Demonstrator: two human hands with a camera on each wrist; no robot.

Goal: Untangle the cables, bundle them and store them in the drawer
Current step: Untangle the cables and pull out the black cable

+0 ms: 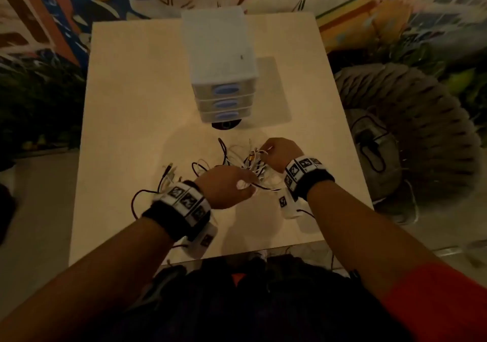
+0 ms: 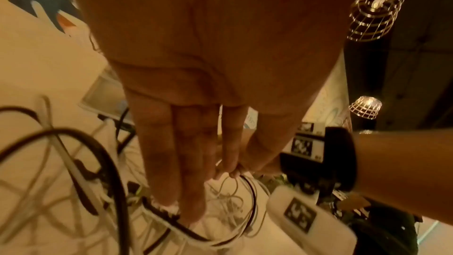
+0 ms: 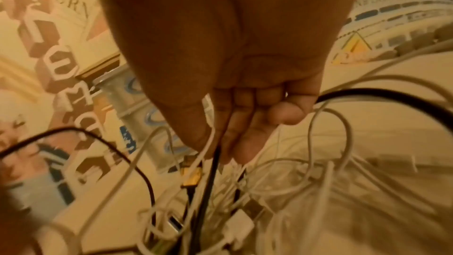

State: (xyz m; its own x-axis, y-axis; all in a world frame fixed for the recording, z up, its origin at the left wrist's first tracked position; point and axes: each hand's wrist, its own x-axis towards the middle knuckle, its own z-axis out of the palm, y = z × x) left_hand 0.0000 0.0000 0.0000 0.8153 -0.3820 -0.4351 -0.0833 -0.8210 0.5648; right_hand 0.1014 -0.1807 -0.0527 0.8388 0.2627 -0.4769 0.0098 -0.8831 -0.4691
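Note:
A tangle of white and black cables lies on the pale table in front of a white three-drawer unit, whose drawers are closed. My left hand is at the near side of the tangle. In the left wrist view, the left hand pinches thin white cables between thumb and forefinger, the other fingers straight. My right hand grips strands at the tangle's right side. The right wrist view shows the right hand with curled fingers pinching a white and a black strand of the cables, beside a gold plug.
A small black round object sits at the foot of the drawer unit. A grey ribbed pouf with a cable on it stands right of the table. Loose cable ends trail left toward the table's near edge.

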